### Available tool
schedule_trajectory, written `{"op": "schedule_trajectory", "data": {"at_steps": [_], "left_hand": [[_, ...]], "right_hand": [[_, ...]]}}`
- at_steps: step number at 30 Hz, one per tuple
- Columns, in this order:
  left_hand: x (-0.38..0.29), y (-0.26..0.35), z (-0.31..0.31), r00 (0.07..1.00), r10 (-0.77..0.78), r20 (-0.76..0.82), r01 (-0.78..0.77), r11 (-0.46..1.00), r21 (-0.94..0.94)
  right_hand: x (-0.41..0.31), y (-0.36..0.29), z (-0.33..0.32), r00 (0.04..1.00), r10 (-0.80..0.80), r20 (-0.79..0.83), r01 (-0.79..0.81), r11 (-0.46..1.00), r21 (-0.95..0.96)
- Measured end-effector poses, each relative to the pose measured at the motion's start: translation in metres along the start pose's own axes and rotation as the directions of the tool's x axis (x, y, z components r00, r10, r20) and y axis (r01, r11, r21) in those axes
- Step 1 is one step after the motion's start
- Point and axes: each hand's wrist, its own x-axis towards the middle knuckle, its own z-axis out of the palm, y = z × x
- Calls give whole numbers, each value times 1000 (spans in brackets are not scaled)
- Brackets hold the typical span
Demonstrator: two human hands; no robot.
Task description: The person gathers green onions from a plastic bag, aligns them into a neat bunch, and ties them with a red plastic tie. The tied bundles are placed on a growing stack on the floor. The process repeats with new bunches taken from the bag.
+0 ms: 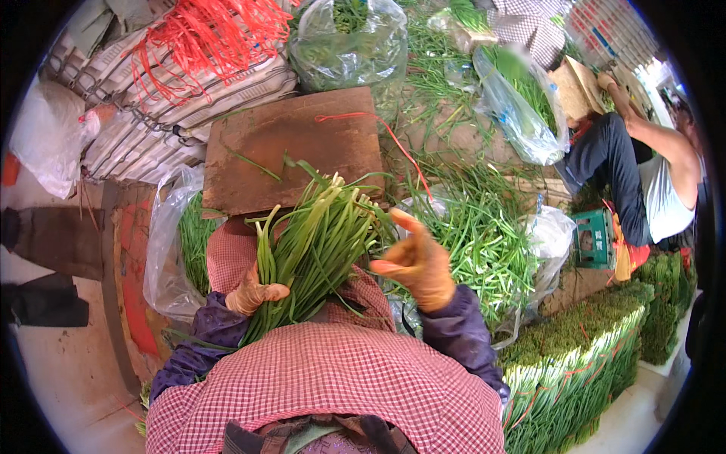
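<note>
My left hand (pixel 252 293), in a soiled tan glove, is closed around a large bunch of long green garlic chives (pixel 317 244) that rests across my lap. The pale cut ends point away from me, and the leaf ends run under my left forearm. My right hand (pixel 420 261), in an orange-stained glove, is raised just right of the bunch with thumb and index finger apart, holding nothing. Beyond the bunch lies a brown wooden board (pixel 295 147) with a few loose leaves on it. A red plastic tie (pixel 391 133) trails from the board's far right part towards my right hand.
Loose chives (pixel 476 244) are heaped at right. Bound bundles (pixel 578 363) stand lower right. A plastic bag of greens (pixel 195 249) is at left; more bags stand beyond. Red ties (pixel 221 37) hang over stacked crates (pixel 249 85). A seated person (pixel 669 170) works at right beside a green crate (pixel 592 238).
</note>
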Motion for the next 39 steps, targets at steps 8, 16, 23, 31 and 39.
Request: {"op": "schedule_trajectory", "data": {"at_steps": [8,16,23,31,39], "left_hand": [[-34,-120,-6,947,-143,288,276,820,-501],[-17,-123,-20,931,129,342,91,824,-560],[2,-44,-7,975,84,205,-18,953,-303],[13,52,21,957,-191,218,264,885,-383],[34,68,26,947,-134,291,246,887,-392]], "right_hand": [[34,67,-42,928,-242,-284,149,938,-313],[26,5,-108,964,-237,-118,125,799,-588],[71,10,-16,924,47,380,179,824,-537],[66,-10,-131,933,316,-171,-276,325,-905],[53,34,-8,989,-146,31,148,953,-265]]}}
